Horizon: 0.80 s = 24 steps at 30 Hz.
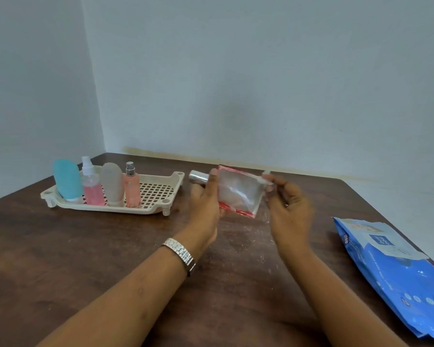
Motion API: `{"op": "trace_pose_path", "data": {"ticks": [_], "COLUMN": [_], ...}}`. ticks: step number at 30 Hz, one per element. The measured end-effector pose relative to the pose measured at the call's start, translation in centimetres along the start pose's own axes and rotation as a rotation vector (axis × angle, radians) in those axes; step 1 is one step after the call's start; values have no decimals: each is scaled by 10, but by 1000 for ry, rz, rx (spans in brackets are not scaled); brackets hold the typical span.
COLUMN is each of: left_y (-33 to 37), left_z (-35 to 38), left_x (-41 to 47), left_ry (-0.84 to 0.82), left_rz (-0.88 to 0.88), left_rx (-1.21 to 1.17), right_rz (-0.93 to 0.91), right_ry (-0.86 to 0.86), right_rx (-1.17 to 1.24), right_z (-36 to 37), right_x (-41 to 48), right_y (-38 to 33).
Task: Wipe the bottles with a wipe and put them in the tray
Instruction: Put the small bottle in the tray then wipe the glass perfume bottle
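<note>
Sideways above the table (85,246), the square bottle (238,194) sits in the left hand (206,204), which grips it beside its silver cap (198,177). The right hand (290,204) pinches what looks like a wipe (267,179) at the opposite end. Damp glass could slip from this one-ended hold, well short of the tray (115,209) to the left of the grip.

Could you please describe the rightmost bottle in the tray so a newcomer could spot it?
On the dark wooden table, a cream slotted tray sits at the far left. Of the row standing in it, yours is the slim pink spray bottle at the right end, the only one there with a silver nozzle.
</note>
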<state>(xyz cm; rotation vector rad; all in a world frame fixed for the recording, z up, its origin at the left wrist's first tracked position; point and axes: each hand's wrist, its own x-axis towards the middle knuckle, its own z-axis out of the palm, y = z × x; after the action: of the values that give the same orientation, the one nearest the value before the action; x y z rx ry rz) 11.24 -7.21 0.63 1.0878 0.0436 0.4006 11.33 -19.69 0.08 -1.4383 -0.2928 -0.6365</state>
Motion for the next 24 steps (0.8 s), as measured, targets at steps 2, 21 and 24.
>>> {"op": "trace_pose_path", "data": {"ticks": [2,21,24], "left_y": [0,-1,-4], "left_z": [-1,-11,-7], "left_x": [-6,-5,-10], "left_ry": [-126,-445,-452], "left_rz": [83,607,517], "left_rx": [155,957,898], "right_rz": [89,-197,-89], "right_ry": [15,-311,-173], "right_rx": [69,-283,-112], "right_z": [-10,-14,-13], "right_x": [10,8,8], "right_y": [-2,-14,-20]}}
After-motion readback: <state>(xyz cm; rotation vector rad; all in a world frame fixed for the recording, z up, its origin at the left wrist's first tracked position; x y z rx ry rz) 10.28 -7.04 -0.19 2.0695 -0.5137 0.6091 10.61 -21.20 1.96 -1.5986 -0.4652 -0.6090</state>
